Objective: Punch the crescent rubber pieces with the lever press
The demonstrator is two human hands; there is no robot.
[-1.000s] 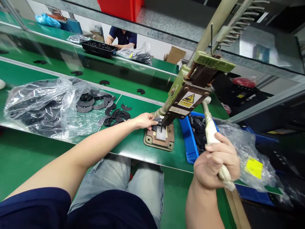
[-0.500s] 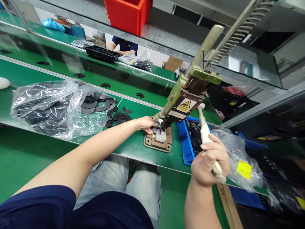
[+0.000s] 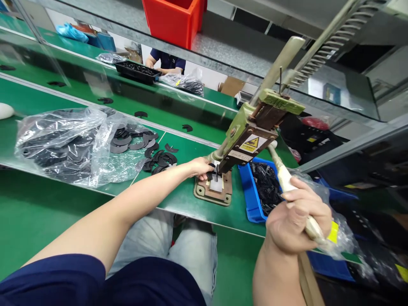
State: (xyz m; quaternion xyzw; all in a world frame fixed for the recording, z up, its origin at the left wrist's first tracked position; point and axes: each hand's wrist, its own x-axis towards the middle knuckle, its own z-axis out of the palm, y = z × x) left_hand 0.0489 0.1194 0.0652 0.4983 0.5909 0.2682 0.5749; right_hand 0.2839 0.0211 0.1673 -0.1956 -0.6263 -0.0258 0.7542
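Observation:
My right hand point(image 3: 299, 216) is wrapped round the pale, wrapped lever point(image 3: 285, 174) of a green hand press point(image 3: 239, 129). At the press base point(image 3: 212, 196), my left hand point(image 3: 201, 167) pinches a small dark curved part point(image 3: 211, 171) under the ram, beside a grey metal plate point(image 3: 216, 184). Fingers and ram cover much of that part. To the left lies a loose pile of black curved pieces point(image 3: 162, 159). A clear plastic bag point(image 3: 73, 144) with more of them lies further left.
Right of the press stands a blue bin point(image 3: 251, 204) of black parts, with a plastic bag point(image 3: 344, 231) beyond. A red bin point(image 3: 172, 21) sits on the shelf above. Single curved pieces lie on the green strip behind. Across it, a co-worker's arms point(image 3: 165, 68) show near a black tray point(image 3: 135, 77).
My right hand has moved right and slightly down with the lever. My left hand stays at the press base, and the dark part under the ram has shifted slightly.

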